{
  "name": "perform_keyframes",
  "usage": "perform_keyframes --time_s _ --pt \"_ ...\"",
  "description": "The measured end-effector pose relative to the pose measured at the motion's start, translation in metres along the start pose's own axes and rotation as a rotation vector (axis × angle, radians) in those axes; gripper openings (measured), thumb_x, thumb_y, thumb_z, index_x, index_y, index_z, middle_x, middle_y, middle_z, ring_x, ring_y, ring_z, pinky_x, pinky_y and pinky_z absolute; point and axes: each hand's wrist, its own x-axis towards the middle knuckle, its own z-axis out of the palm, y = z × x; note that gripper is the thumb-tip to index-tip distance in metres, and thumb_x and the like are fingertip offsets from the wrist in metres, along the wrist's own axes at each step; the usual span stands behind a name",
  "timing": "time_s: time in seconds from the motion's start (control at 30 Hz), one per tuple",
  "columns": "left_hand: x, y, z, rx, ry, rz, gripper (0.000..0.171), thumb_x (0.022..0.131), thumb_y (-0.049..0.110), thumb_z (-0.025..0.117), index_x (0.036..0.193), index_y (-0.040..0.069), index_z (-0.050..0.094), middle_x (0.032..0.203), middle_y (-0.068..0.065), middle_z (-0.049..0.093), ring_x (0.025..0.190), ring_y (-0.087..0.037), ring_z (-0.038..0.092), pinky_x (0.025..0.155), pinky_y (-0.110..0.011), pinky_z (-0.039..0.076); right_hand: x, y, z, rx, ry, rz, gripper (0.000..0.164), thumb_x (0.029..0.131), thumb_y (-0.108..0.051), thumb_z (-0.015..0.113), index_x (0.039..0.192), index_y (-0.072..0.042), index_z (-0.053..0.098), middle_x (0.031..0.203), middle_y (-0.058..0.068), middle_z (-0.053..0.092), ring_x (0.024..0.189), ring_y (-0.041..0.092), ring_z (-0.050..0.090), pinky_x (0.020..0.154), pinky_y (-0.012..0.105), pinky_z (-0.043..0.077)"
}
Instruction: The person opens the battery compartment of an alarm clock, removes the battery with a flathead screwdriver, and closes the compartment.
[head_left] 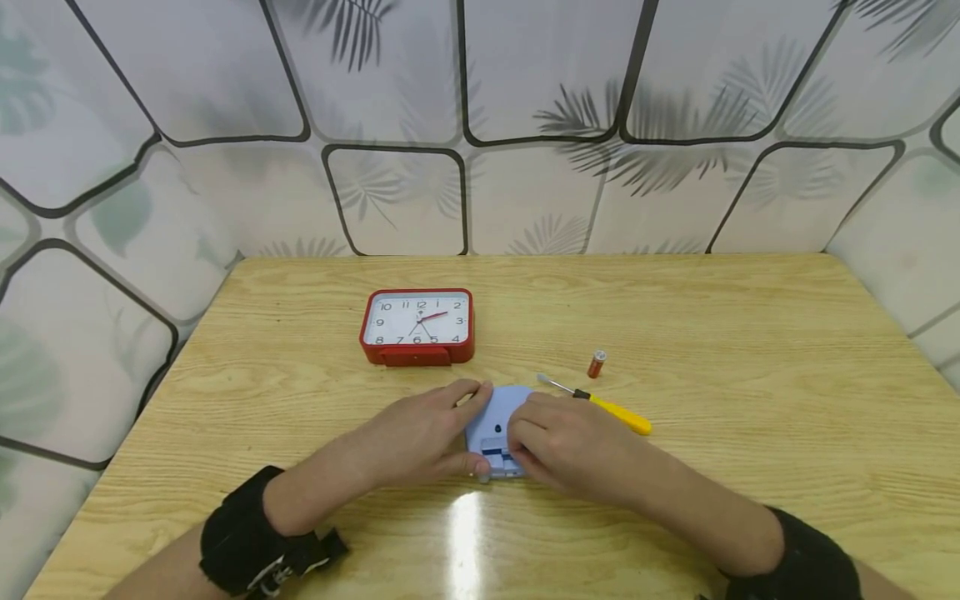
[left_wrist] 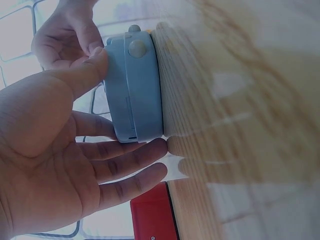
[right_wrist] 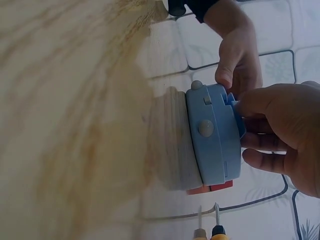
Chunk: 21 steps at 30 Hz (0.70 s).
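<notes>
A light-blue clock (head_left: pixel 501 407) lies face down on the table, its back with a small dark knob (head_left: pixel 497 428) and an uncovered battery compartment (head_left: pixel 491 451) upward. My left hand (head_left: pixel 431 437) holds its left side, thumb at the near edge and fingers along the far side. Over the compartment, the curled fingers of my right hand (head_left: pixel 566 437) pinch a small blue battery cover (right_wrist: pixel 241 125), which stands tilted against the back in the right wrist view. Two pale round feet, one of them a foot (left_wrist: pixel 137 49) in the left wrist view, stick out of the near side.
A red rectangular clock (head_left: pixel 417 356) lies face up behind the left hand. To the right are a small red battery (head_left: pixel 596 364) standing on end and a screwdriver (head_left: pixel 618 414) with a yellow handle. A patterned wall covering (head_left: pixel 405 200) rises behind the wooden table (head_left: pixel 712 333).
</notes>
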Motion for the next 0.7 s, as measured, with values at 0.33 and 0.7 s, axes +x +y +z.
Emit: perform_keyframes --time_s 0.33,0.7 --pt "-0.0017 -0.0008 0.0005 -0.046 0.004 -0.013 0.073 0.1 0.049 0.054 0.154 0.002 0.036 0.153 -0.015 0.043 0.135 -0.026 0.05 0.108 -0.041 0.046 -0.0012 -0.0016 -0.0049 0.072 -0.121 0.103 0.008 0.084 -0.017 0.082 0.086 -0.016 0.074 0.096 -0.005 0.066 0.09 0.009 0.06 0.081 0.022 0.055" --pt "-0.0006 0.0013 0.0005 -0.035 0.019 -0.026 0.069 0.101 0.045 0.055 0.152 0.002 0.039 0.152 -0.015 0.045 0.134 -0.026 0.051 0.106 -0.041 0.048 -0.0038 0.004 -0.0081 0.037 -0.122 0.019 0.005 0.081 -0.018 0.082 0.083 -0.02 0.078 0.097 -0.005 0.063 0.09 0.009 0.058 0.08 0.02 0.054"
